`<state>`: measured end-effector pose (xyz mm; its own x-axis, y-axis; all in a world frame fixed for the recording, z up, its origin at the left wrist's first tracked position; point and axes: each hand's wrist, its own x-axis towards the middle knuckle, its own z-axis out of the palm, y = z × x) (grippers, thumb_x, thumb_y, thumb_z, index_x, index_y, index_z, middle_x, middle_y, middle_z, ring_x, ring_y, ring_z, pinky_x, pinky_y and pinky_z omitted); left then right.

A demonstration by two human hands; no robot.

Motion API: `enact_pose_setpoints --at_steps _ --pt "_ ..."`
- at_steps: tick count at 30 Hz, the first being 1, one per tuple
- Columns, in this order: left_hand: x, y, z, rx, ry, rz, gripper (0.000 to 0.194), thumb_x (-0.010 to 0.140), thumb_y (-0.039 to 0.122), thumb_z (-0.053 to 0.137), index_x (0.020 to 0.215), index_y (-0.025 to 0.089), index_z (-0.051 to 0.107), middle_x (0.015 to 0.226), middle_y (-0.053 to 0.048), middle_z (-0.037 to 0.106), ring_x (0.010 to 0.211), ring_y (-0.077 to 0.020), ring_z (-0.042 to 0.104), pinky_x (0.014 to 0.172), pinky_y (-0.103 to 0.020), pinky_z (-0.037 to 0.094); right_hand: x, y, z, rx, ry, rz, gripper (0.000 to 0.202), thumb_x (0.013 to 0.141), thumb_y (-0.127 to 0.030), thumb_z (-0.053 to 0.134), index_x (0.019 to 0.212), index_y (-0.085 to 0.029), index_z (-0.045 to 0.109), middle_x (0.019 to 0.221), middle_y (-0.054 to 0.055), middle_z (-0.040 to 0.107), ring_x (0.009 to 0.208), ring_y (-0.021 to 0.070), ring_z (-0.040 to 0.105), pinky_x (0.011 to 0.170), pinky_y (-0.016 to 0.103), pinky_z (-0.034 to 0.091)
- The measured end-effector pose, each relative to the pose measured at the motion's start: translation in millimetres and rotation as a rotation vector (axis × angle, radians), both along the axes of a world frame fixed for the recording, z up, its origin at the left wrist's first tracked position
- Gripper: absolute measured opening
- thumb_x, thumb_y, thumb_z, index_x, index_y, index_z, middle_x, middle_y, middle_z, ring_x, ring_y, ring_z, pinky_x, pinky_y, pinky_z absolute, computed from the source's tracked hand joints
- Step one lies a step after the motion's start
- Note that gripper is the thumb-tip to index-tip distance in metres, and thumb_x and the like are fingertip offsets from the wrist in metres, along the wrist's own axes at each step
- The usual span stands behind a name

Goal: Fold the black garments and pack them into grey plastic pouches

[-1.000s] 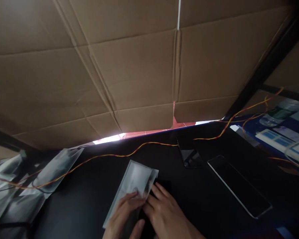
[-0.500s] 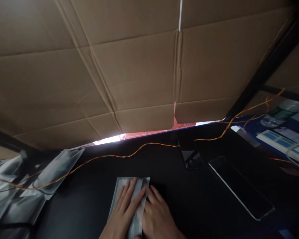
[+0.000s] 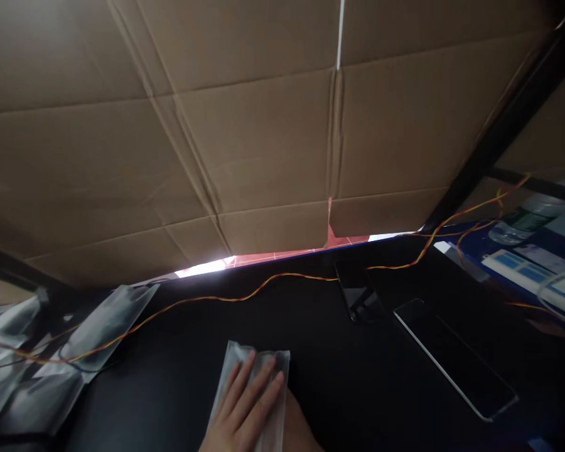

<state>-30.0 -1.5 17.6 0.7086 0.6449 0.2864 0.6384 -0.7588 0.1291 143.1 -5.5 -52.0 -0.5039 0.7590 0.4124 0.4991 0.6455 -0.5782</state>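
A frosted, translucent plastic bag (image 3: 230,364) is at the bottom centre, its far edge slightly raised and rippled. My left hand (image 3: 247,408) lies over its upper face, fingers stretched out and a little apart. Only the back edge of my right hand (image 3: 297,427) shows, at the bag's right side. Its fingers are hidden under the bag, so their grip cannot be made out.
Several similar bags (image 3: 108,320) lie at the left. On the black tabletop (image 3: 169,376) are a phone-like black slab (image 3: 360,292) and a larger phone (image 3: 456,358). A red-yellow twisted wire (image 3: 207,297) crosses behind. Cardboard (image 3: 273,144) walls the back; a bottle (image 3: 522,220) stands right.
My right hand's fingers, visible beside the bag before, have slipped out of sight beneath it. The bag and my left hand have shifted slightly right, and the bag's far edge has lifted.
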Motion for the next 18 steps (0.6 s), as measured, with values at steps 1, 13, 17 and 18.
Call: enact_pose_setpoints --at_steps 1,13,17,18 --pt "-1.0 -0.2 -1.1 0.000 -0.002 0.011 0.093 0.103 0.085 0.036 0.177 0.031 0.023 0.167 -0.005 0.056 0.154 -0.0346 0.055 0.120 -0.049 0.057 6.1 1.0 4.3 0.017 0.005 0.022 0.032 0.113 -0.031 0.057 0.137 -0.020 0.076 0.139 0.006 0.079 0.118 0.0244 0.078 0.095 0.037 0.069" --pt "-6.3 1.8 11.3 0.042 0.109 0.055 0.102 0.103 0.077 0.055 0.178 0.019 0.017 0.170 -0.014 0.051 0.153 -0.0374 0.056 0.113 -0.053 0.060 81.8 -10.2 23.0 0.079 -0.115 0.099 0.060 0.110 -0.039 0.067 0.164 -0.020 0.049 0.159 0.011 0.065 0.145 0.0255 0.065 0.122 0.033 0.051" --pt "8.0 -2.7 2.0 0.013 0.088 0.043 0.088 0.111 0.075 0.026 0.178 0.019 0.019 0.174 -0.016 0.045 0.159 -0.0427 0.046 0.112 -0.064 0.058 64.5 -6.7 28.5 0.077 -0.096 0.078 0.063 0.113 -0.034 0.062 0.169 -0.017 0.040 0.164 0.012 0.060 0.151 0.0256 0.059 0.126 0.037 0.048" --pt "9.4 -4.0 -2.5 0.016 0.065 0.068 0.083 0.113 0.071 0.022 0.178 0.020 0.019 0.174 -0.015 0.045 0.160 -0.0436 0.043 0.112 -0.066 0.057 62.3 -4.4 35.2 0.060 -0.089 0.088 0.064 0.112 -0.033 0.062 0.170 -0.017 0.040 0.165 0.012 0.059 0.152 0.0252 0.058 0.126 0.036 0.047"
